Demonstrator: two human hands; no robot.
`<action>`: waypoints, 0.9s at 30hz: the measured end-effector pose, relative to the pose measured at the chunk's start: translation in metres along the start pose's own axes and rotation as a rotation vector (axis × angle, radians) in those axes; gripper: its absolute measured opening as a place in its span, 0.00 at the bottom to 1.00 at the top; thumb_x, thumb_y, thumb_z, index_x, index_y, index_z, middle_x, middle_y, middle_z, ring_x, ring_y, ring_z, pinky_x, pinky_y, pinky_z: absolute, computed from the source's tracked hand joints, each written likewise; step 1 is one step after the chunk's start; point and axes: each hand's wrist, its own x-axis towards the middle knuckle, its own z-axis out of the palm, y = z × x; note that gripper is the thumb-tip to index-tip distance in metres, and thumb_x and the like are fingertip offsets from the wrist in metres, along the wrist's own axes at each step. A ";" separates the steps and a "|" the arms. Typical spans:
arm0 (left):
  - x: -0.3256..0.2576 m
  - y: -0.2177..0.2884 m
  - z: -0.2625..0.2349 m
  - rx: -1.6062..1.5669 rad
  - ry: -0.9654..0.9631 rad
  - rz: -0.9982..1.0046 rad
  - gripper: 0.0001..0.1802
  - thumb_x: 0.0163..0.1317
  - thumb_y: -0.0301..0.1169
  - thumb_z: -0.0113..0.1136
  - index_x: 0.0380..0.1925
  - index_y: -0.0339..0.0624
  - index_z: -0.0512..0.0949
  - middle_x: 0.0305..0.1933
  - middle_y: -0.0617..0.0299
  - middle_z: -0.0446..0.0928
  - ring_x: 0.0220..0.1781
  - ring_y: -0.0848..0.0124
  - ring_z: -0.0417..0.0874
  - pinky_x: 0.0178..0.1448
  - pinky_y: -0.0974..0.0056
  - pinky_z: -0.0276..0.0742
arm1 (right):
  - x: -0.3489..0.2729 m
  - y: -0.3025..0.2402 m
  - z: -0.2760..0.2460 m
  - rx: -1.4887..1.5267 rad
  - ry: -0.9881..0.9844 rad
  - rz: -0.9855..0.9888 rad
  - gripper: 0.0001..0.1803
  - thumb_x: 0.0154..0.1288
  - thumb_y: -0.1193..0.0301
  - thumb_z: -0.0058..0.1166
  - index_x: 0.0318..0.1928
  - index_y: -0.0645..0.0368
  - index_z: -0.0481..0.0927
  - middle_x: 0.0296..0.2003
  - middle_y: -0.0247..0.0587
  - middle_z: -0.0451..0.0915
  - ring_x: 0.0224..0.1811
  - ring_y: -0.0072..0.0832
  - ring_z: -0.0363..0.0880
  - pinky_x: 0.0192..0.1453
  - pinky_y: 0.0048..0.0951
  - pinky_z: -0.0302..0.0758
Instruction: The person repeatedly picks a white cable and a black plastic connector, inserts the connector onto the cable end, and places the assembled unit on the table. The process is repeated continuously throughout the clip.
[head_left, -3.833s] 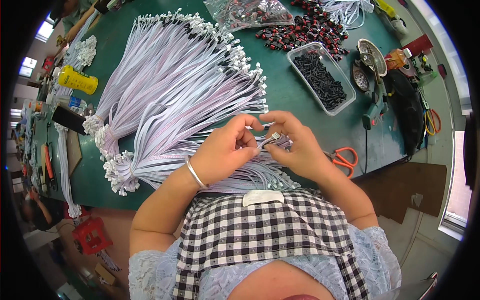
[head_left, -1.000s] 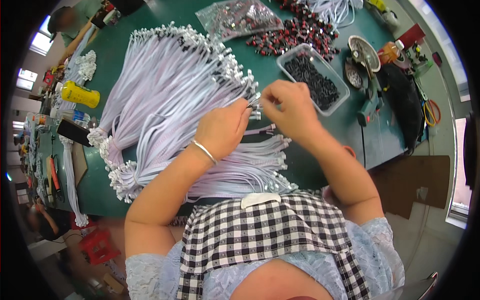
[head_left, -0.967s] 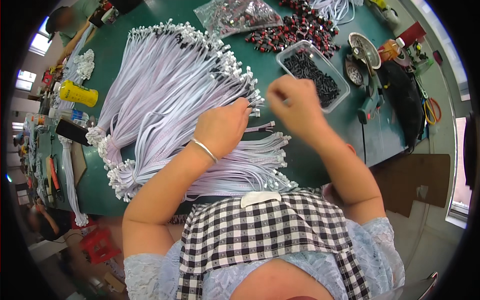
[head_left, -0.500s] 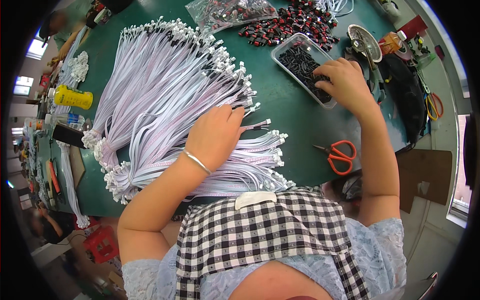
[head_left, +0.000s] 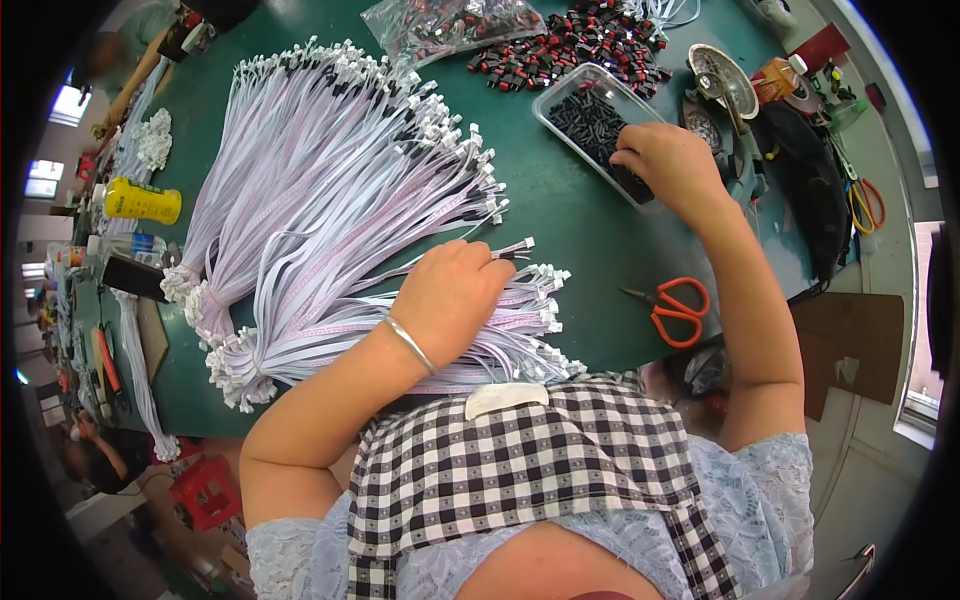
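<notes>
My left hand (head_left: 452, 300) is closed on a white ribbon cable, whose end with a small white connector (head_left: 528, 244) pokes out past the fingers. Around and beneath that hand spread large bundles of white and pinkish ribbon cables (head_left: 310, 200), tied at the left, with white connectors fanned to the right. My right hand (head_left: 675, 168) reaches into a clear plastic tray (head_left: 541, 108) of short black tube-like pieces (head_left: 590, 122). Its fingers are bent together over the pieces; what lies between the fingertips is too small to make out.
Red-handled snips (head_left: 680, 312) lie right of the cables. Beyond the tray are a pile of red-and-black parts (head_left: 570, 50) and a plastic bag (head_left: 440, 30). A metal dish (head_left: 722, 80) stands at right. A yellow bottle (head_left: 142, 201) and phone (head_left: 134, 277) are at left.
My left hand has moved a little down and right across the cables, by the protruding cable end. My right hand has shifted slightly up and left in the tray, its fingers drawn closer together.
</notes>
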 end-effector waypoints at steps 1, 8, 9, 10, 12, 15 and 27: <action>0.000 0.001 -0.002 -0.039 0.038 -0.011 0.09 0.50 0.24 0.59 0.34 0.42 0.78 0.29 0.58 0.73 0.35 0.59 0.75 0.42 0.59 0.73 | 0.000 -0.002 -0.001 -0.005 -0.014 0.005 0.10 0.59 0.63 0.55 0.32 0.57 0.79 0.31 0.44 0.79 0.37 0.43 0.78 0.40 0.41 0.74; 0.005 0.012 -0.029 -0.399 0.070 -0.149 0.07 0.54 0.23 0.57 0.34 0.39 0.78 0.30 0.58 0.71 0.33 0.63 0.74 0.37 0.63 0.72 | -0.003 0.014 0.004 0.218 0.110 -0.195 0.07 0.59 0.68 0.54 0.34 0.58 0.80 0.30 0.45 0.78 0.36 0.45 0.77 0.42 0.41 0.73; 0.005 0.012 -0.031 -0.488 0.040 -0.185 0.07 0.55 0.23 0.57 0.35 0.39 0.77 0.31 0.58 0.70 0.33 0.64 0.74 0.36 0.65 0.72 | -0.004 0.010 -0.001 0.268 0.124 -0.209 0.07 0.59 0.69 0.55 0.34 0.59 0.80 0.30 0.45 0.78 0.35 0.44 0.77 0.41 0.39 0.73; 0.005 0.012 -0.029 -0.516 0.009 -0.181 0.06 0.56 0.24 0.57 0.35 0.38 0.78 0.32 0.58 0.70 0.32 0.67 0.74 0.36 0.67 0.72 | -0.008 0.003 -0.008 0.325 0.136 -0.224 0.06 0.58 0.71 0.55 0.35 0.59 0.80 0.30 0.45 0.78 0.35 0.43 0.77 0.41 0.38 0.74; 0.005 0.013 -0.027 -0.585 0.000 -0.171 0.07 0.57 0.24 0.57 0.36 0.38 0.78 0.33 0.59 0.71 0.33 0.69 0.75 0.37 0.67 0.72 | -0.017 -0.014 -0.021 0.465 0.129 -0.202 0.06 0.56 0.74 0.56 0.35 0.60 0.80 0.30 0.45 0.78 0.34 0.41 0.78 0.39 0.35 0.74; 0.003 0.015 -0.024 -0.754 -0.015 -0.244 0.07 0.58 0.25 0.57 0.37 0.37 0.77 0.34 0.61 0.73 0.34 0.73 0.76 0.39 0.69 0.73 | -0.036 -0.040 -0.029 0.645 0.067 -0.122 0.06 0.55 0.75 0.58 0.34 0.61 0.79 0.29 0.43 0.80 0.32 0.38 0.79 0.37 0.31 0.75; -0.003 0.012 -0.020 -1.335 -0.219 -0.573 0.04 0.60 0.26 0.59 0.32 0.39 0.74 0.31 0.68 0.75 0.31 0.83 0.72 0.36 0.76 0.69 | -0.063 -0.090 -0.018 0.856 0.246 -0.377 0.07 0.55 0.74 0.58 0.36 0.59 0.81 0.31 0.39 0.81 0.33 0.34 0.81 0.37 0.30 0.76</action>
